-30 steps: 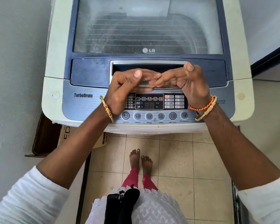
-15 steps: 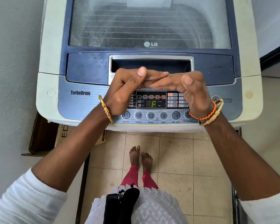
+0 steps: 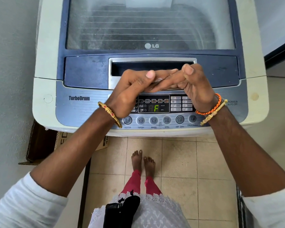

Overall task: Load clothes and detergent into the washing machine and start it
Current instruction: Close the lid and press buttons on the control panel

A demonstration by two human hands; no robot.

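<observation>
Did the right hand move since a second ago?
Yes, a little. The right hand has dropped its raised fingers flatter toward the left hand, while staying over the washing machine's handle recess.

On the washing machine lid we read "LG". On the control panel we read "TurboDrum", "POWER", and button labels WATER, WASH, RINSE, SPIN, AIR DRY, PROGRAM. The display shows "F".

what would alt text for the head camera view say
Two hands, left hand and right hand, meet fingertip to fingertip above the control panel of a closed top-load washing machine. The display shows a green F; bare feet stand on tiled floor below.
</observation>
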